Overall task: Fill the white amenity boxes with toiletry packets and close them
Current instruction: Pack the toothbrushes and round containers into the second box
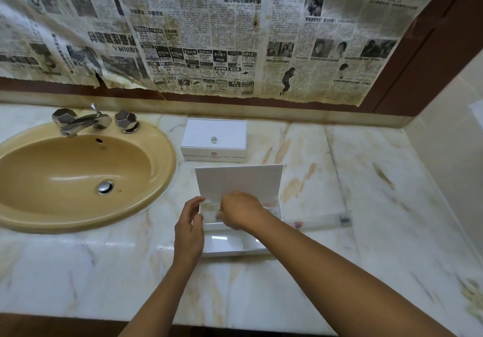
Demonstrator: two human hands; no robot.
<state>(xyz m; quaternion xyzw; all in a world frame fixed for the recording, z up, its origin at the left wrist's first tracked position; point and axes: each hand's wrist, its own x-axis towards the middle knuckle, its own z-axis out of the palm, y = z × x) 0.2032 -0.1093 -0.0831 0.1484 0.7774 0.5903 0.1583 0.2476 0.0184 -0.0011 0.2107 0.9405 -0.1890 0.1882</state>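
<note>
marble counter [339, 180]: right hand [241, 210] hides blurry packets, grip unclear; left hand [189, 228] relaxed beside open box [239, 182].

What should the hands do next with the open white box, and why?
Probably the right hand should finish tucking the clear packet into the open box. Its lid stands up, and another packet waits on the counter, so closing seems too early.

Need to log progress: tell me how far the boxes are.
Done: the far box by the wall sits closed. In hand: the near box is open, lid up; the right hand reaches into it among packets, the left hand at its side. Left: one packet on the counter, then closing.
</note>
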